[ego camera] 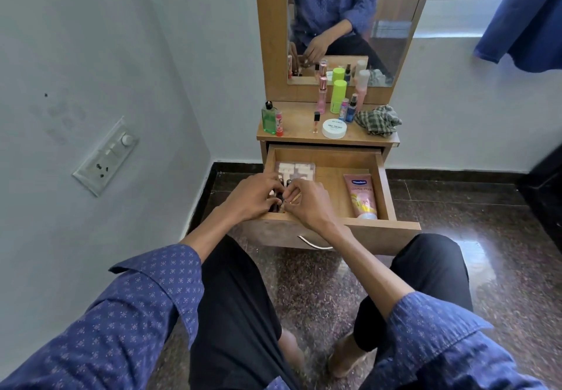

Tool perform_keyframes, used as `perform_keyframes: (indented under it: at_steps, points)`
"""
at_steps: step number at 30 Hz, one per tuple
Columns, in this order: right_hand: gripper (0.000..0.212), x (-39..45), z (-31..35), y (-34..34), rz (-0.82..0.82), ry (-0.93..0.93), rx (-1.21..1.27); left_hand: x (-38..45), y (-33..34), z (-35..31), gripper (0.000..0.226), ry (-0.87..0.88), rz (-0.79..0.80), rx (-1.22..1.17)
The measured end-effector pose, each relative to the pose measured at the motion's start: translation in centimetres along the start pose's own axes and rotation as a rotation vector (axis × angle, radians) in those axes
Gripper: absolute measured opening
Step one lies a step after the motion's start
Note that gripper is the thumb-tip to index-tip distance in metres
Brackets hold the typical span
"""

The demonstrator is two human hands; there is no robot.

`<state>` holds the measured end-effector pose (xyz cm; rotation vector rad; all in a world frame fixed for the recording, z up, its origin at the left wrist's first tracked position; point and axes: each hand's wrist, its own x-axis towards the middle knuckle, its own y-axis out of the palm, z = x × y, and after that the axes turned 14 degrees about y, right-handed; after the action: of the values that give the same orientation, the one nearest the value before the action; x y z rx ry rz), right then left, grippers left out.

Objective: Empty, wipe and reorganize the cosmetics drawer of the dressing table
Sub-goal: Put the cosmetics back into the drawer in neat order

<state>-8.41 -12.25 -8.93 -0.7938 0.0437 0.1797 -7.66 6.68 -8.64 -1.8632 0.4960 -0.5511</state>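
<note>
The wooden drawer point(383, 186) of the dressing table stands pulled out. Both my hands reach into its front left corner. My left hand point(254, 198) and my right hand point(307, 204) close together over several small dark tubes point(284, 181), which they mostly hide. A thin gold-tipped stick point(296, 197) pokes out between my right fingers. A palette of pale squares point(295, 170) lies at the drawer's back left. A pink lotion tube point(361, 196) lies along the right side.
On the tabletop point(293, 116) stand a green bottle point(268, 117), a white round jar point(334, 128), a lime-green bottle point(337, 96), pink and blue sprays and a checked cloth point(378, 119). A mirror rises behind. The wall is close on the left.
</note>
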Motion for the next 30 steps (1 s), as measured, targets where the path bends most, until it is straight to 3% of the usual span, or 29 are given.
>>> perform_keyframes:
  at_steps: [17, 22, 30]
  points:
    - [0.030, 1.3, 0.1, 1.0, 0.061, 0.296, 0.069, 0.8, -0.5, 0.2, 0.033, -0.013, 0.134, 0.015]
    - [0.033, 1.2, 0.2, 0.9, 0.050, 0.316, 0.129, 0.3, -0.6, 0.5, 0.033, -0.045, 0.059, -0.107]
    - [0.041, 1.1, 0.1, 0.7, 0.090, 0.355, 0.307, -0.4, -0.5, 0.4, 0.017, -0.114, 0.034, -0.198]
